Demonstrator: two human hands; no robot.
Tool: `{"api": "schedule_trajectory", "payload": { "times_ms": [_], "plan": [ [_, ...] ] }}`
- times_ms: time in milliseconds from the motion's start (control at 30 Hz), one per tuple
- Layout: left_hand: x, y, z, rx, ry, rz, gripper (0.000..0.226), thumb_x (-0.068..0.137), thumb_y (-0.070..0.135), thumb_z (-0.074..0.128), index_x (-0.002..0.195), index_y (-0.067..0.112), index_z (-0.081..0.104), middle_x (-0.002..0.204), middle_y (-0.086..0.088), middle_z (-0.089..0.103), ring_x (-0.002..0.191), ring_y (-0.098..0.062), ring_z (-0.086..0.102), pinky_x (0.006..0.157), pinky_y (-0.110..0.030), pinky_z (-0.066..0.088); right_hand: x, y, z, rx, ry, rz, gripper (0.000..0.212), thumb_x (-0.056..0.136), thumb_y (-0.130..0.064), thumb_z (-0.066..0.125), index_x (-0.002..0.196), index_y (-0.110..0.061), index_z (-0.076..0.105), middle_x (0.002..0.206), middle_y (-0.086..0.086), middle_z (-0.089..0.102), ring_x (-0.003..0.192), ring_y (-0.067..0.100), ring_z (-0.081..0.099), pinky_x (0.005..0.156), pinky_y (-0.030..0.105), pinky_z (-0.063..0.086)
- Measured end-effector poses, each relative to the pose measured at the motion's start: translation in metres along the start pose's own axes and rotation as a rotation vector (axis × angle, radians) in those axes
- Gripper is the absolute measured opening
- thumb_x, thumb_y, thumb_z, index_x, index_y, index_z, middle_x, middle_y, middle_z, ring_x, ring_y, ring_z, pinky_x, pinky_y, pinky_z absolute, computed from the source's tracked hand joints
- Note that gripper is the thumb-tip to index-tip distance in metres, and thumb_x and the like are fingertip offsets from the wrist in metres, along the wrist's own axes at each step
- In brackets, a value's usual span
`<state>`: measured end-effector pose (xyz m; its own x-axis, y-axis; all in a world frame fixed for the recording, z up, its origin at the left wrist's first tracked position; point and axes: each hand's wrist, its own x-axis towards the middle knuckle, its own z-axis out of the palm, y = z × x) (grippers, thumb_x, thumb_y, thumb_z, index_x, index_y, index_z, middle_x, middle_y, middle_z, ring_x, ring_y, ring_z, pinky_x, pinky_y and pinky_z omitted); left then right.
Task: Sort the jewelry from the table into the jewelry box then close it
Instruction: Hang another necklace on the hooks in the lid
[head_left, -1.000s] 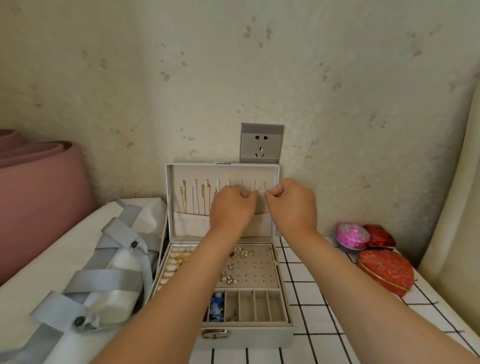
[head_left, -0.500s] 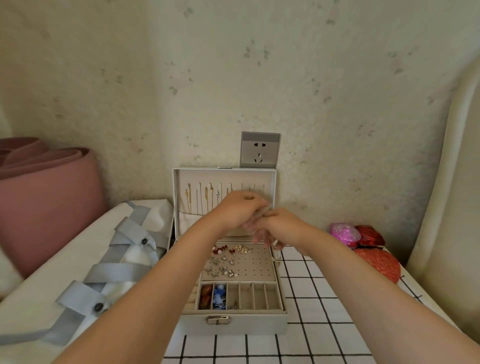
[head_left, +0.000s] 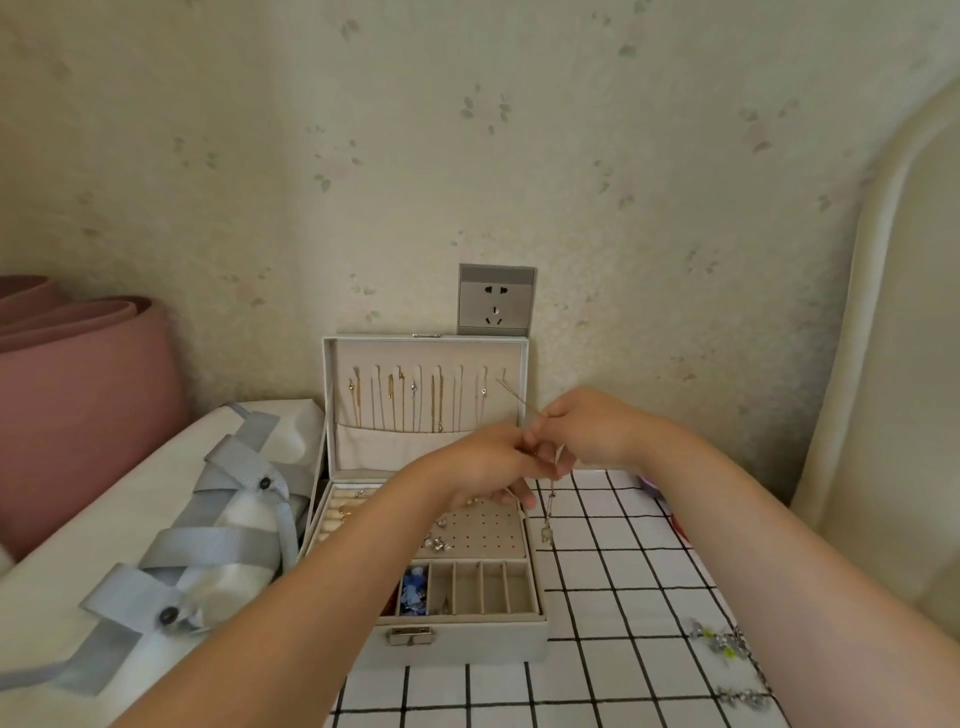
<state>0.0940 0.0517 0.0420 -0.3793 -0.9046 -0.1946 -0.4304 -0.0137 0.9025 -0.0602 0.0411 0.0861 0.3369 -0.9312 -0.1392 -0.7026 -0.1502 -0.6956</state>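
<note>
A thin necklace (head_left: 514, 399) is being held just in front of the jewelry box (head_left: 457, 647) lid (head_left: 415, 452). Its upper end is being stretched toward the lid's rightmost hook, and its pendant (head_left: 546, 535) is being dangled beside the box's right edge. The chain is being pinched by the curled fingertips of the right hand (head_left: 592, 431) and the left hand (head_left: 483, 467). It is being judged light, limp, fragile and tangle-prone, and best gripped near the clasp. The clasp and the exact finger contact are being hidden.
</note>
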Motion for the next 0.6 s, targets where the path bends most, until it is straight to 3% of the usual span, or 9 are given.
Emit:
{"api": "schedule_trajectory", "payload": {
  "times_ms": [167,267,400,500,600],
  "plan": [
    [0.004,-0.003,0.007,-0.091,-0.071,-0.129,0.027,0.096,0.021,0.061,0.12,0.009,0.059,0.103,-0.004,0.075,0.057,-0.008,0.054,0.05,-0.019,0.041,0.003,0.007,-0.005,0.108,0.056,0.017,0.019,0.097,-0.022,0.057,0.089,-0.021,0.075,0.09,-0.002,0.07,0.066,0.014,0.061,0.063,0.025,0.047],
    [0.003,-0.005,0.001,-0.123,-0.023,-0.147,0.022,0.097,0.018,0.06,0.113,0.004,0.065,0.097,-0.007,0.075,0.064,-0.011,0.064,0.056,-0.019,0.049,0.006,0.016,-0.006,0.062,0.065,0.049,0.015,0.095,-0.025,0.059,0.093,-0.02,0.074,0.088,-0.003,0.067,0.062,0.014,0.059,0.058,0.025,0.046],
    [-0.002,-0.001,-0.008,-0.07,0.025,-0.111,0.021,0.093,0.021,0.066,0.108,0.007,0.07,0.102,-0.008,0.075,0.081,-0.02,0.073,0.064,-0.023,0.054,0.01,0.026,0.006,-0.039,-0.107,0.192,0.023,0.095,-0.025,0.055,0.115,-0.019,0.066,0.098,0.001,0.066,0.061,0.015,0.059,0.059,0.025,0.048],
    [-0.002,0.002,-0.012,-0.054,0.103,-0.089,0.022,0.089,0.024,0.071,0.105,0.009,0.073,0.101,-0.012,0.074,0.077,-0.018,0.071,0.071,-0.029,0.057,0.012,0.032,0.019,-0.041,-0.266,0.158,0.027,0.09,-0.016,0.063,0.117,-0.018,0.065,0.1,0.002,0.066,0.063,0.014,0.06,0.062,0.028,0.051],
    [-0.002,0.004,-0.015,-0.059,0.167,-0.073,0.018,0.088,0.023,0.072,0.101,0.011,0.075,0.092,-0.009,0.074,0.07,-0.015,0.068,0.067,-0.026,0.059,0.013,0.031,0.029,-0.016,-0.299,0.089,0.019,0.09,-0.025,0.069,0.107,-0.016,0.07,0.087,-0.002,0.067,0.06,0.011,0.058,0.06,0.025,0.05]
  ]
}}
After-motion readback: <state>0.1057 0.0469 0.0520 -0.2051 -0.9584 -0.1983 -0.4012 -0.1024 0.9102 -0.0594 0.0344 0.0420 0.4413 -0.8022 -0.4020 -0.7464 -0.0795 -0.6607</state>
